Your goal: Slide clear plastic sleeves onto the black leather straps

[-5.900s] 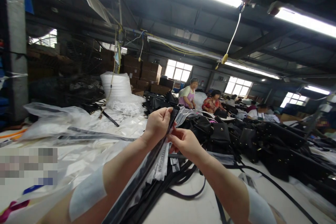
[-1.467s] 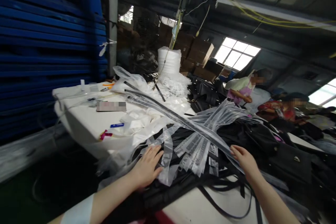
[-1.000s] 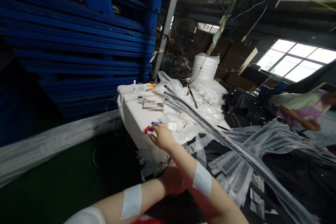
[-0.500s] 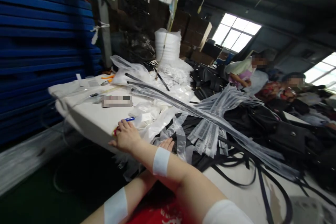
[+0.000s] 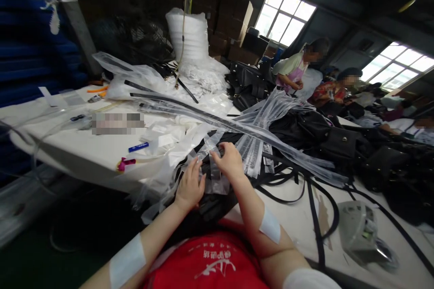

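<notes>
My left hand (image 5: pixel 190 186) rests over black strap-like material (image 5: pixel 217 203) at the table's near edge, fingers stretched out and thumb apart. To its right, my right hand (image 5: pixel 229 161) is open, with the thumb apart from the curved fingers. It touches or hovers just over a clear plastic sleeve (image 5: pixel 217 183) lying between the two hands; contact is hard to make out. Behind the hands, long clear sleeves with black straps (image 5: pixel 203 115) stretch across the table. A blue marker (image 5: pixel 138 147) and a pink-and-yellow item (image 5: pixel 125 164) lie left of my hands.
Black bags (image 5: pixel 339 144) are heaped on the right, near a grey device (image 5: pixel 359 230). A white foam roll (image 5: pixel 190 36) stands at the back beside piled plastic bags (image 5: pixel 203 76). Co-workers (image 5: pixel 291 72) are busy beyond. An orange-handled tool (image 5: pixel 98 92) lies far left on the white table (image 5: pixel 68 140).
My right hand has moved from the blue marker and pink item at the left edge back to the clear sleeves. My left hand has come out from under the right forearm. The view turned right.
</notes>
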### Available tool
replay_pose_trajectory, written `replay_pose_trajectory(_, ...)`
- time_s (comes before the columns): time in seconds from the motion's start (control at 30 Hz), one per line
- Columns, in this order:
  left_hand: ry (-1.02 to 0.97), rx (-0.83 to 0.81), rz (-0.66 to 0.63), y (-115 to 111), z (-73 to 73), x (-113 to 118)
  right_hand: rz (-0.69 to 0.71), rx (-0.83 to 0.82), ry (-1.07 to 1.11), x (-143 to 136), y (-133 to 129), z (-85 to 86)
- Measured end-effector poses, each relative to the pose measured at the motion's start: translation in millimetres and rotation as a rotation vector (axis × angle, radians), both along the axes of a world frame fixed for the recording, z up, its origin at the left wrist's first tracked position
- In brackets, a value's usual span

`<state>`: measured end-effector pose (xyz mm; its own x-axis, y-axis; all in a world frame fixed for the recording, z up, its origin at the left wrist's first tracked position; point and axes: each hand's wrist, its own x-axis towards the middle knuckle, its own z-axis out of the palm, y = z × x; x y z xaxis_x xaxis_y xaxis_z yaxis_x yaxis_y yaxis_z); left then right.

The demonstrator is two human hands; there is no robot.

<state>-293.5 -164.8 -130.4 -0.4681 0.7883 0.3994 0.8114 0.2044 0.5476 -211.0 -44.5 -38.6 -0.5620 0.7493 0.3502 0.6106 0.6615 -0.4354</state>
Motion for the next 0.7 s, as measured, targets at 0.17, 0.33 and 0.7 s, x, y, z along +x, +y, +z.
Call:
replay_pose_trajectory(0.17, -0.113, -0.214, 0.171, 37, 35.6, -25, 0.011, -0.299, 0.070, 25, 14, -26.0)
replay_pose_trajectory(0.33, -0.175, -0.432, 0.115, 58, 53.7, -63, 0.091, -0.596, 0.302, 32, 17, -36.6)
replay_pose_trajectory(0.7, -0.217, -0.451, 0.051, 68, 64.7, -59, 0.361, -1.358, 0.602, 92, -5, 2.0)
